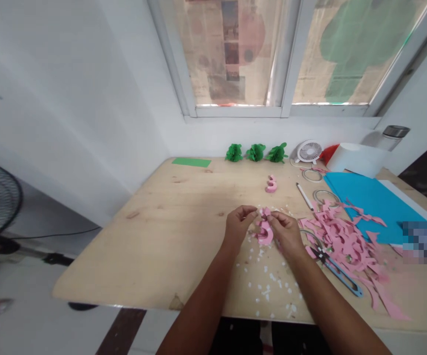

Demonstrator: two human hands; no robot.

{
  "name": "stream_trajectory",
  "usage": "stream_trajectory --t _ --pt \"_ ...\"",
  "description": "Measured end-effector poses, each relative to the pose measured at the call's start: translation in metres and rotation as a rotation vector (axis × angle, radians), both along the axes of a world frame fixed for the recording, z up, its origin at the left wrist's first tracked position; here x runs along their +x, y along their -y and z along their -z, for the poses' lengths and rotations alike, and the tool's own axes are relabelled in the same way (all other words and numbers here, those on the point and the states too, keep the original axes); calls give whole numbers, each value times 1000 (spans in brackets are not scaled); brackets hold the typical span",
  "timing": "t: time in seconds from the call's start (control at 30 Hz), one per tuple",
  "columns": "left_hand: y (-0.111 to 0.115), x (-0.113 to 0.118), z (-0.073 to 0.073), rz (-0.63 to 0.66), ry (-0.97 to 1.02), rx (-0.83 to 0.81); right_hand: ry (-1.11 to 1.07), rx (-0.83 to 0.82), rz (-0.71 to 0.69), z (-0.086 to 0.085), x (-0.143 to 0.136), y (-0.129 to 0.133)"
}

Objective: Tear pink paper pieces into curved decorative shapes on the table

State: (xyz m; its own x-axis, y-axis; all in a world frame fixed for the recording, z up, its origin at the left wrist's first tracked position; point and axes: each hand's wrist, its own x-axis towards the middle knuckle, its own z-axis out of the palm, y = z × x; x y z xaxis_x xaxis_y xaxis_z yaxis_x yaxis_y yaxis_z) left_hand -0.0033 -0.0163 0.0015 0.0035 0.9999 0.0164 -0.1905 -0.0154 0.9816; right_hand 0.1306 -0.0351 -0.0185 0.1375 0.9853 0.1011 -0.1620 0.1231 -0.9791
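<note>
while white bits lie scattered nearest on the table, the left hand and right hand meet beyond them, fingertips nearly closed, pinching a small pink piece at a curved pink shape. fitting or shaping seems in hand; the next move likely calls for a light, steady pinch. pink scraps lie to the right; three green paper figures stand farther back.

Pale daylight came through the covered window, leaving the room evenly lit, a little flat. Shadows on the table were faint and soft. The wide lens bowed the table's near edge; fine detail looked smeared, and blocky pixels hid a patch at far right.
</note>
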Motion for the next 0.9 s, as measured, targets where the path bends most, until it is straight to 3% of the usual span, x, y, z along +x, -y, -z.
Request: stream_trajectory --t 0.23,0.53,0.73,0.9 --pt "3 2 1 21 -157 127 -54 -30 121 0 2 -2" --pt "7 8 5 61 -293 212 -104 -53 158 1 2 -3" --pt "6 12 8 200 -37 1 -27 -18 144 -6 -1 0" --pt "7 12 3 210 77 -63 5 -8 153 -7 -2 1"
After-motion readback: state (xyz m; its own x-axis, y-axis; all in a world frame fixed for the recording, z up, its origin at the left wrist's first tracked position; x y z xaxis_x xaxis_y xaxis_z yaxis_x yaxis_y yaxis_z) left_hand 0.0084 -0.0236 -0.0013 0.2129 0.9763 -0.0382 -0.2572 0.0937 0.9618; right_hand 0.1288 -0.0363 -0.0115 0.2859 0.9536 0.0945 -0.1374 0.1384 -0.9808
